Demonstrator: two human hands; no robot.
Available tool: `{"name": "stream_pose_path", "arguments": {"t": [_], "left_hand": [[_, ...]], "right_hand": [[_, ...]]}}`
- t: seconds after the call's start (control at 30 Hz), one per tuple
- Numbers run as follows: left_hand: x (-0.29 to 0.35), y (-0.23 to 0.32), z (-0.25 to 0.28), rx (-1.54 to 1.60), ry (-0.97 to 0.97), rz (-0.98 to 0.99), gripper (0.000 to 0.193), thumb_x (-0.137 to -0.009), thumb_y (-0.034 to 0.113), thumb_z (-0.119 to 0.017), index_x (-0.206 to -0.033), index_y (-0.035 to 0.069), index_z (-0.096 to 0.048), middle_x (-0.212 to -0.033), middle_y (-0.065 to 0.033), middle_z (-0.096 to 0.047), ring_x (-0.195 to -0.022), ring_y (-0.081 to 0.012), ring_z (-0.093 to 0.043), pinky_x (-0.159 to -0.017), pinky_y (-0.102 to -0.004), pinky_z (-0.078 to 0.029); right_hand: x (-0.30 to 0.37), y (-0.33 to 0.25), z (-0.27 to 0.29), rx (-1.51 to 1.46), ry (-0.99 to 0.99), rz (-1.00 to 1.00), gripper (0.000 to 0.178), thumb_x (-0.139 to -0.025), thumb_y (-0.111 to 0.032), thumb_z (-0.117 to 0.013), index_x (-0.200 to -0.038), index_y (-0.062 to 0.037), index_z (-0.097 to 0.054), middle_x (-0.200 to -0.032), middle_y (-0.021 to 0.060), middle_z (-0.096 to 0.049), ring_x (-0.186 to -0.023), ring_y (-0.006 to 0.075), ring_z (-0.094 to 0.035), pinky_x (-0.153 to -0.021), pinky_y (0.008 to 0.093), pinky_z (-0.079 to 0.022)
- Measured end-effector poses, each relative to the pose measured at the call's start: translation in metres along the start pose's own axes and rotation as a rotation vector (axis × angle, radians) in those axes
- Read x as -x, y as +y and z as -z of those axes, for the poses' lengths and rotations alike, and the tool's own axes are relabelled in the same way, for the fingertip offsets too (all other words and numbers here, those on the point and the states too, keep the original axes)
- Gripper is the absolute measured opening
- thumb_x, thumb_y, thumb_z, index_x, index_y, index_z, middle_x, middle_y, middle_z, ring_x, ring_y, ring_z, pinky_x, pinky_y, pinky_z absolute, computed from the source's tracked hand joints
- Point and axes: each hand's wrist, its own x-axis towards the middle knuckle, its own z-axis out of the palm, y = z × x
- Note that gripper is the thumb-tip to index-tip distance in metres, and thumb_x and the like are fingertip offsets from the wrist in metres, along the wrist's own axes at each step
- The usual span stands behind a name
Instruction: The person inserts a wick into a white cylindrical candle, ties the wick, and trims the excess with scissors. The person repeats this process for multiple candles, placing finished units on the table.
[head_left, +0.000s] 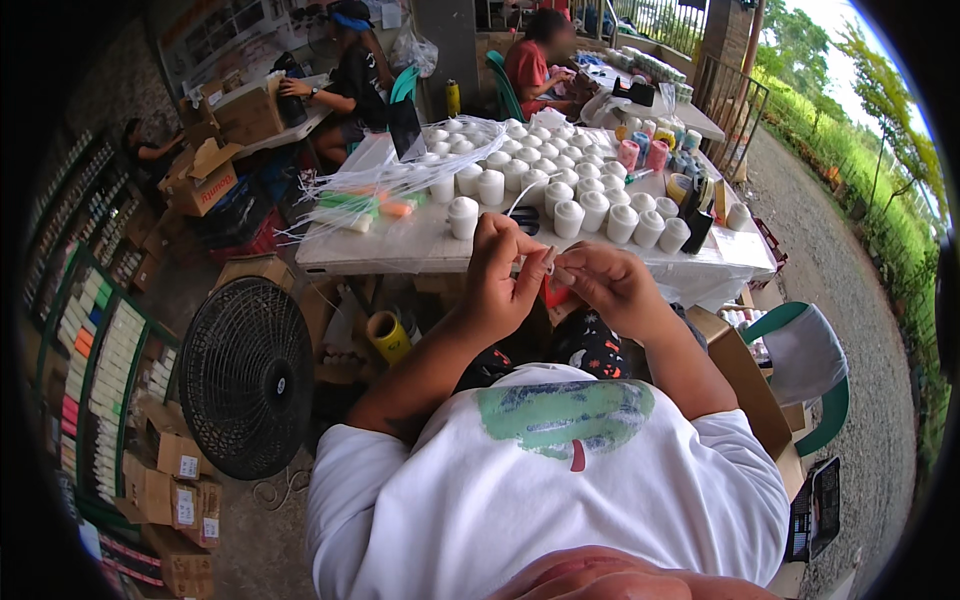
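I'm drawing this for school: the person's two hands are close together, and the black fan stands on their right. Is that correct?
No: the head view shows the black fan standing on their left. The left hand and right hand are close together.

Pale table [440, 258]; white cylinders [567, 219] crowded on top; loose white strands [335, 187], left; pink cylinders [657, 156], right.
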Motion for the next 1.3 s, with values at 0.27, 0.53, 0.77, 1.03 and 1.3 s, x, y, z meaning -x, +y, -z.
{"name": "stream_pose_path", "arguments": {"t": [0.27, 0.53, 0.77, 1.03, 1.3], "left_hand": [[0.006, 0.002, 0.001, 0.082, -0.014, 0.087, 0.009, -0.088, 0.008, -0.061, -0.085, 0.002, -0.055, -0.084, -0.0089, -0.048, -0.078, -0.0213, -0.046, -0.067, -0.0301, -0.041], [0.005, 0.007, 0.002, 0.046, -0.010, 0.022, 0.009, -0.087, 0.007, -0.062, -0.084, 0.003, -0.054, -0.083, -0.0090, -0.047, -0.076, -0.0210, -0.046, -0.065, -0.0301, -0.041], [0.003, 0.009, 0.003, -0.008, -0.030, 0.014, 0.011, -0.086, 0.007, -0.062, -0.081, 0.001, -0.054, -0.081, -0.0100, -0.048, -0.072, -0.0231, -0.048, -0.062, -0.0326, -0.041], [0.006, -0.012, -0.004, -0.066, -0.034, 0.094, 0.014, -0.085, 0.009, -0.067, -0.078, 0.001, -0.057, -0.077, -0.0054, -0.048, -0.064, -0.0153, -0.047, -0.056, -0.0272, -0.039], [0.013, -0.013, -0.003, 0.017, -0.125, 0.279, 0.015, -0.083, 0.010, -0.067, -0.076, 0.000, -0.057, -0.078, -0.0102, -0.051, -0.065, -0.0228, -0.052, -0.055, -0.0328, -0.043]], "right_hand": [[-0.008, 0.005, 0.007, 0.113, -0.073, 0.300, 0.015, -0.089, 0.001, -0.057, -0.102, 0.0005, -0.063, -0.089, 0.0087, -0.064, -0.079, 0.0174, -0.065, -0.070, 0.0272, -0.051], [-0.009, 0.008, 0.004, 0.159, -0.016, 0.295, 0.009, -0.086, 0.000, -0.062, -0.095, 0.0017, -0.064, -0.086, 0.0085, -0.064, -0.073, 0.0186, -0.064, -0.067, 0.0277, -0.051], [-0.007, 0.017, -0.003, 0.128, 0.102, 0.281, 0.007, -0.082, -0.003, -0.064, -0.087, 0.0004, -0.061, -0.079, 0.0073, -0.060, -0.070, 0.0181, -0.060, -0.063, 0.0298, -0.048], [-0.008, 0.027, -0.004, 0.410, 0.228, 0.393, 0.009, -0.075, -0.001, -0.063, -0.083, -0.0004, -0.059, -0.077, 0.0093, -0.059, -0.073, 0.0236, -0.059, -0.067, 0.0319, -0.047], [0.000, 0.017, -0.011, 0.375, 0.216, 0.241, 0.015, -0.078, -0.008, -0.069, -0.091, -0.0024, -0.064, -0.083, 0.0119, -0.062, -0.079, 0.0281, -0.062, -0.070, 0.0363, -0.049]]}}
